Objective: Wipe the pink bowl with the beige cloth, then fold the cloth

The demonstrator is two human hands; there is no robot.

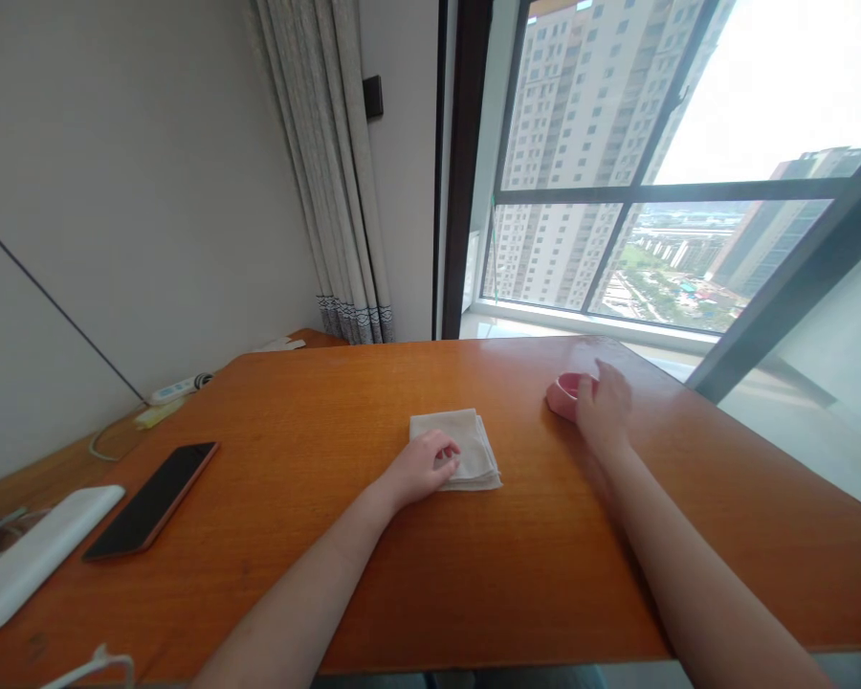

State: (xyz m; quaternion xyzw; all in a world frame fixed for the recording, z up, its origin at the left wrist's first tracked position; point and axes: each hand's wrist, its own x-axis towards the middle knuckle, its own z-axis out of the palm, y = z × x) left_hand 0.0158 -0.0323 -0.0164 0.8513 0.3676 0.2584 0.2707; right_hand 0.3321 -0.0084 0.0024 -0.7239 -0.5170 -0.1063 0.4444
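Curling white cord: it is at the bottom left, by the near edge of the shiny orange-brown wooden desk.
Long white bar with round corners: it lies at the left side of the desk.
Thin black phone with a pinkish edge: it lies flat near the white bar, and its screen is dark.
Left hand: it rests on the cloth with its fingers bent in a loose curl. I cannot tell if this grip is pinching any cloth.
Folded square of off-white cloth: it lies flat near the middle of the desk, in a few layers, partly under the left hand.
Right hand: it is blurry and is at the right side of the bowl. I cannot tell if this grip is grasping the bowl.
Small pink bowl: it sits on the right part of the desk, well apart from the cloth.
White power strip: it is by the wall on the far left.
Long grey curtain: it hangs behind the desk.
Big window: tall buildings show outside.
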